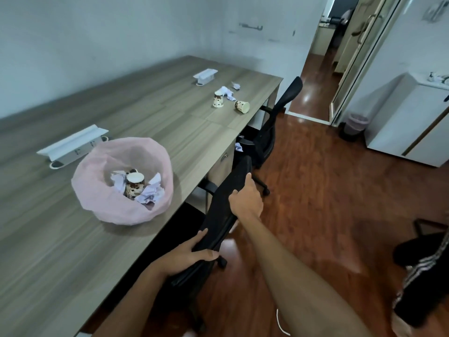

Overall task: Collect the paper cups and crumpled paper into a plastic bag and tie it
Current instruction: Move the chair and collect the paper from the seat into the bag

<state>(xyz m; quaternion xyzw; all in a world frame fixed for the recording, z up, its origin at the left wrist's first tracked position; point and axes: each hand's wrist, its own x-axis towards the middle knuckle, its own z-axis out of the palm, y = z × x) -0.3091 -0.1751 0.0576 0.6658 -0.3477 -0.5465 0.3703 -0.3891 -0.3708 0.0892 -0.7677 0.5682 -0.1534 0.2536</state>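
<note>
- At the near edge of the long grey wood-grain table (60,251), a black mesh-backed office chair (226,205) stands with its backrest towards the person, and both hands are on that backrest's top edge.
- Left hand (187,254): fingers and thumb curled round the nearer end of the backrest, grasping it.
- Right hand (246,199): fingers wrapped over the farther part of the same top edge, likewise clasping it, arm stretched forward.
- On the table, left of the chair, sits a pale pink translucent plastic bag (97,188), its mouth spread wide open and untied.
- Inside the bag lie a white paper cup with brown spots (134,184), bottom upward, and several balls of crumpled white paper (151,193) around it.
- Towards the far end of the table two more spotted paper cups remain: one upside down (218,100), another on its side (242,106) just to the right of it.
- Crumpled white paper (227,91) lies touching or just behind the upturned cup, and a smaller scrap (236,85) sits a little beyond.
- One more crumpled white piece (238,147) rests on the seat of a second black office chair (274,117) farther along the table.
- Two white pop-up socket boxes (73,145) (205,75) stand on the tabletop, the nearer one just behind the bag.
- Beyond, on the reddish wooden floor (328,190), a small bin with a pink liner (356,124) stands beside a white cabinet (408,122).
</note>
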